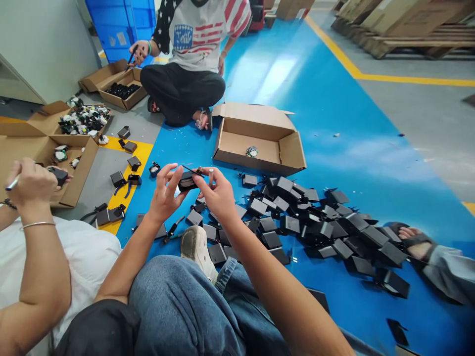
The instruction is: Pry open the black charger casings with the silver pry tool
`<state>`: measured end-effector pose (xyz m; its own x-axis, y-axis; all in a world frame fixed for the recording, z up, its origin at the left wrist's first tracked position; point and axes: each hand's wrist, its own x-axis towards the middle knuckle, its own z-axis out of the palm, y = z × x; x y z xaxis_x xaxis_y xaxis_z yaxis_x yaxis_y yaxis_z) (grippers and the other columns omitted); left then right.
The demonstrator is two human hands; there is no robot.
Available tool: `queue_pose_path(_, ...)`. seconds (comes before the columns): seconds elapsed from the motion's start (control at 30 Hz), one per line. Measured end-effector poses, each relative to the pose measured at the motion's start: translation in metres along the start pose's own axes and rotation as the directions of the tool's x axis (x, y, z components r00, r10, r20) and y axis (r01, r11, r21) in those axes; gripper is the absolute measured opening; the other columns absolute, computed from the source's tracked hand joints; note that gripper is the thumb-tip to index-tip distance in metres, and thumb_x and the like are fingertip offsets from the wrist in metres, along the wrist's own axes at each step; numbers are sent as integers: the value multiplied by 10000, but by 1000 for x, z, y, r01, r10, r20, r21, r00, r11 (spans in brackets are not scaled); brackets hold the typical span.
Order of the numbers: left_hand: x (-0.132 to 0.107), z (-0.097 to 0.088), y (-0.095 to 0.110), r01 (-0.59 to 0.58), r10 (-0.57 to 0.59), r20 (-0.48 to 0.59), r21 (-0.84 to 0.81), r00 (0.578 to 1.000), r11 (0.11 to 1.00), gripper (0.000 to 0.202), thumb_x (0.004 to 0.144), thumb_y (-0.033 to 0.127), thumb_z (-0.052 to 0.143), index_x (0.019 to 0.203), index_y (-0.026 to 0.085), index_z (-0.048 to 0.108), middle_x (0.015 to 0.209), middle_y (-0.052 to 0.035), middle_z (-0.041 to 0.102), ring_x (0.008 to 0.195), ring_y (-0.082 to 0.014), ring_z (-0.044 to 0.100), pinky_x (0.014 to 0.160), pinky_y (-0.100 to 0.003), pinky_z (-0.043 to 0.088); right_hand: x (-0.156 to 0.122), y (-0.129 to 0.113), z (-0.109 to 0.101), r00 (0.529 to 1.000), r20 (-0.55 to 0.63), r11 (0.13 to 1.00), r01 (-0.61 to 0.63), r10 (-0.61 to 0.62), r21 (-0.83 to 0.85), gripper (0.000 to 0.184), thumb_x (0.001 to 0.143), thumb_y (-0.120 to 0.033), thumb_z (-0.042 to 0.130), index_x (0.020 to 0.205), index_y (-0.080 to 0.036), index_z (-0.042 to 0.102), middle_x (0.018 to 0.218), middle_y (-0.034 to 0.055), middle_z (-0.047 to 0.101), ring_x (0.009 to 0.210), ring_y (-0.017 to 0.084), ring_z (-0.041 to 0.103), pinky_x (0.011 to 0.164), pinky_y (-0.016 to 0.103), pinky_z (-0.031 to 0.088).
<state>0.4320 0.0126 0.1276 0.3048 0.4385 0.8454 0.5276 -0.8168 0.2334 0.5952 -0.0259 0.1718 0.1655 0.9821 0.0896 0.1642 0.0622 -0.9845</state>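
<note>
In the head view we see the person's two hands raised above the jeans-clad knee [178, 296], meeting around one small black plastic housing [186, 181]. It is held up off the blue floor [334, 123], between the hands and in front of the body, and we judge this lets both hands get at opposite sides of it while it stays in plain sight. The left hand [165, 192] cups the housing from the left: its grip is closed on the piece with thumb and lower fingers, while the upper fingers stand lifted and slightly spread. The right hand [218, 194] meets it from the right, its grip pinched onto the same housing near a thin black strip [193, 171] that juts from the top. A small pale tip shows above the right fingers, and we cannot tell what it is. Just beyond the hands, a loose pile of black housings [319, 230] spreads across the floor within easy reach, beside an open cardboard box [260, 165]. At the left edge a co-worker's hand [31, 185] holds another black piece [59, 174], and across the floor a person in a flag-print shirt [196, 39] sits by a shallow carton [134, 100].
</note>
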Motion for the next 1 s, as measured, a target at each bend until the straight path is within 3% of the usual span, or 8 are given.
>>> queue_pose_path(0.27,-6,8,-5,130,-121,153,-52,981,990,662,952,341,644,1530,301,323,1446,-146,523,1267,-245,596,1028,-364,545,11,12,-5,999,-38,996,-2,-1,-88,564,776,-737,666,921,-192,642,1036,86,724,583,132,576,526,276,506)
queue_pose_path(0.33,-10,21,-20,293,-282,303,10,910,956,553,950,346,641,1461,268,443,1431,-133,553,1347,-266,537,1107,-391,485,13,22,-13,1000,-23,984,6,-10,-181,558,838,-716,613,1022,-191,662,1093,104,726,702,172,641,570,274,530)
queue_pose_path(0.4,-18,38,-42,445,-454,435,130,778,886,470,944,306,641,1392,226,522,1404,-138,576,1355,-273,523,1125,-393,458,9,34,-28,1000,-25,963,-6,-1,-268,563,890,-699,546,1103,-190,660,1131,115,722,776,192,671,576,272,543)
queue_pose_path(0.5,-41,61,-79,535,-590,506,269,629,801,414,903,206,663,1306,149,586,1333,-179,617,1280,-295,573,1062,-388,489,-10,53,-65,998,-19,937,-60,57,-343,557,894,-690,530,1029,-170,679,970,102,743,608,162,631,504,273,523)
queue_pose_path(0.63,-79,69,-115,560,-694,514,416,505,716,408,880,208,671,1268,100,604,1244,-222,647,1209,-351,596,967,-428,514,-57,77,-141,984,81,851,-93,156,-517,561,823,-717,589,947,-186,721,821,88,756,591,206,666,516,310,540)
queue_pose_path(0.73,-88,68,-131,530,-716,496,482,491,698,433,892,293,674,1293,146,600,1385,-209,571,1344,-376,479,1093,-470,411,-95,87,-201,945,105,711,-157,310,-686,551,815,-721,562,965,-224,746,910,92,790,726,272,747,624,364,606)
queue_pose_path(0.83,-76,69,-148,519,-749,444,542,492,661,433,892,340,690,1264,137,603,1543,-193,421,1451,-400,308,1194,-521,264,-129,80,-247,918,53,646,-235,394,-726,559,823,-732,535,1007,-252,754,837,85,790,579,276,719,523,384,603)
queue_pose_path(1.0,-43,58,-176,597,-873,274,645,403,477,679,964,402,623,1405,-39,357,1560,-308,303,1415,-433,271,1123,-603,322,-173,55,-270,953,-11,655,-218,304,-723,413,901,-645,533,1012,-315,756,910,70,799,757,327,777,565,375,642)
